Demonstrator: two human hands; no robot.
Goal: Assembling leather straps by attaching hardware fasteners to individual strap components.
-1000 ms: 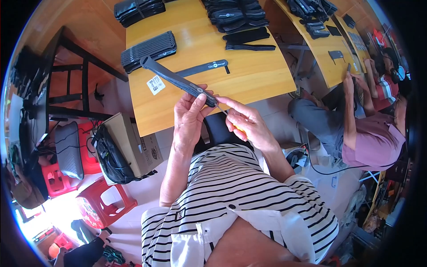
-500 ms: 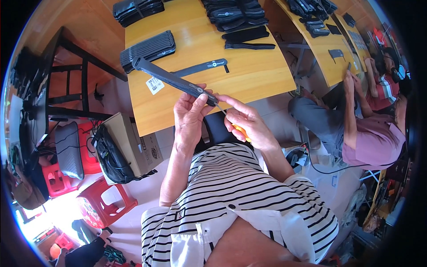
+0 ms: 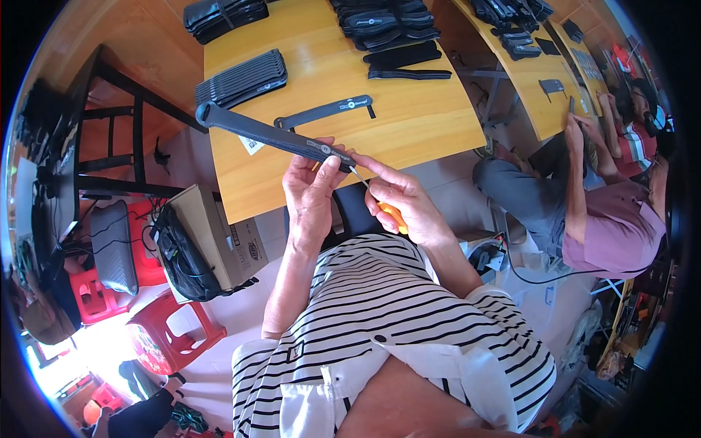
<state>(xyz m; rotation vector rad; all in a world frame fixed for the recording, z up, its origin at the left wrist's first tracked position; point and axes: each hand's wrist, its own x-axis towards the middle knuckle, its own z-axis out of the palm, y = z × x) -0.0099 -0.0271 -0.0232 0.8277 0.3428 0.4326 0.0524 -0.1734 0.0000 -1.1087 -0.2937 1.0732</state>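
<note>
Head view: the left hand [image 3: 310, 191] pinches a dark strap [image 3: 263, 133] between thumb and fingers near its lower end; the right hand [image 3: 409, 202] closes its fingers around an orange-handled tool [image 3: 393, 217], index finger extended, the thin shaft reaching the strap's end. The dark strap slants up and leftward above the near part of a yellow wooden table [image 3: 423, 113]. It partly hides a white label [image 3: 250, 146], and its outline meets the left end of a second strap [image 3: 325, 112] lying flat; contact between the two cannot be judged. Beyond lie a ribbed stack [image 3: 242, 78], a banded bundle [image 3: 225, 17], a larger pile [image 3: 383, 29] and black strips [image 3: 409, 74]. At left stand a carton [image 3: 201, 226], a black bag [image 3: 182, 252] and a red stool [image 3: 157, 339]; at right sits a person in a pink shirt [image 3: 613, 230]. Small white printing marks both straps; the label carries a dark printed pattern, and the carton bears print on its side.
</note>
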